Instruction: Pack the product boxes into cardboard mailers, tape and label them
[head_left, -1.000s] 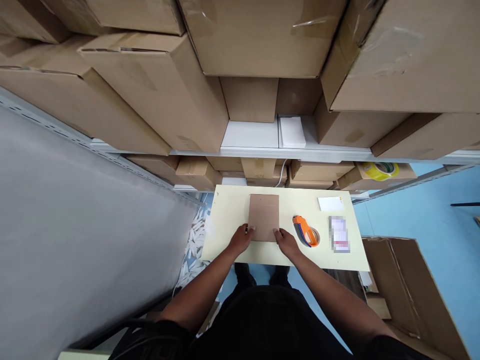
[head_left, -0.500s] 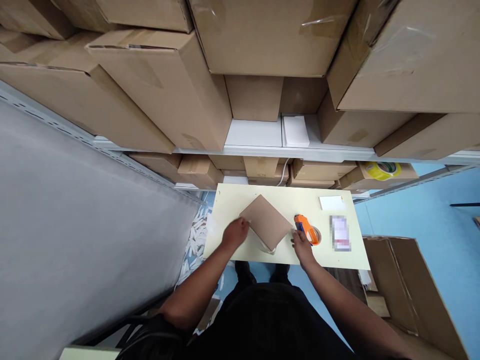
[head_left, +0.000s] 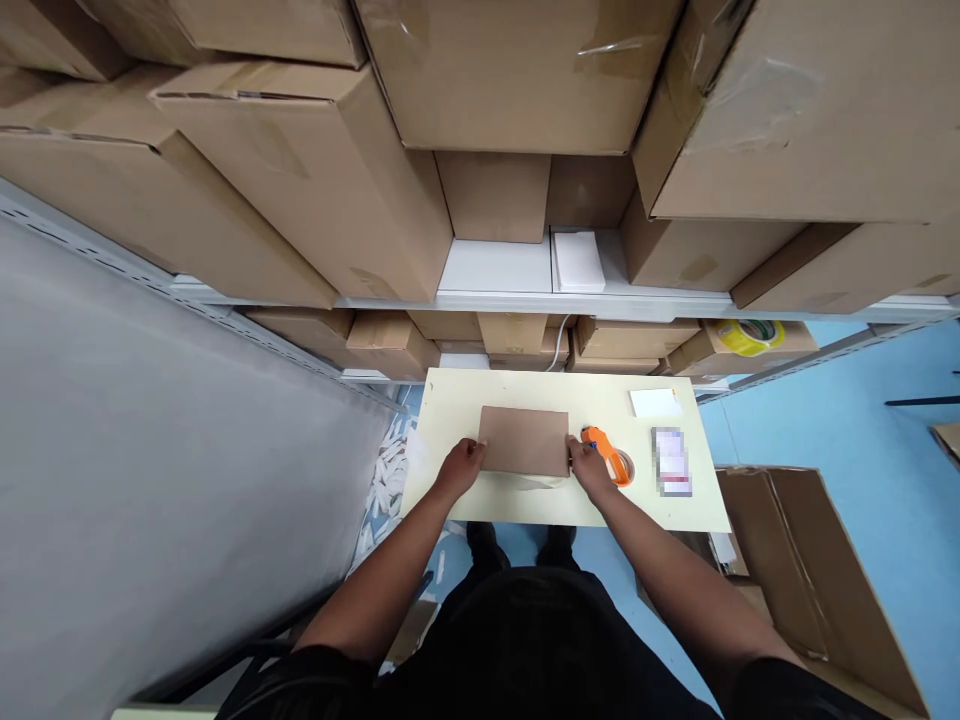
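Note:
A flat brown cardboard box (head_left: 524,441) lies over the pale table (head_left: 450,395), its long edges running left to right. My left hand (head_left: 463,465) pinches its left edge, fingers closed. On the opposite side, my right hand (head_left: 588,468) grips the right edge. A clear or whitish film (head_left: 536,483) shows along the box's near edge; what it is I cannot make out. Just right of my right hand lies an orange tape dispenser (head_left: 606,450) with a roll of tape (head_left: 624,466) at it.
A white card or small box (head_left: 655,403) and a blurred phone-like item (head_left: 672,462) lie on the table's right. Shelves of cardboard boxes (head_left: 517,75) rise behind it. Yellow tape (head_left: 750,337) rests on a lower box. A large open carton (head_left: 832,580) stands right.
The cardboard box has turned from a diagonal position to lie square with the table. My hands have turned with it, the right one moving slightly left.

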